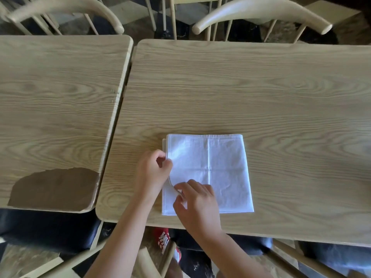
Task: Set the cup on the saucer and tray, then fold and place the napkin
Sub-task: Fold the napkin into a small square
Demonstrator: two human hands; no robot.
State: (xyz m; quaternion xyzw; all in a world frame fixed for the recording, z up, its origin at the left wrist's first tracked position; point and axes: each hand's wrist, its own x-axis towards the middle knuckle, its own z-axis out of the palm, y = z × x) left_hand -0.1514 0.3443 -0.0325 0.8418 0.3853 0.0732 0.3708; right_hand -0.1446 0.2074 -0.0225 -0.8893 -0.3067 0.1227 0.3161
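Observation:
A white cloth napkin point(218, 167) lies folded into a square on the right-hand wooden table point(261, 93), near its front edge. My left hand point(152, 171) pinches the napkin's left edge about halfway up. My right hand point(197, 203) pinches the same left edge lower down, near the front left corner, and the top layer is lifted a little between the two hands. No cup, saucer or tray is in view.
A second wooden table point(56, 97) stands to the left across a narrow gap, with a patch of its surface chipped off point(54, 189) at the front corner. Pale wooden chairs point(261, 15) stand beyond both tables, and more chair parts sit below the front edge.

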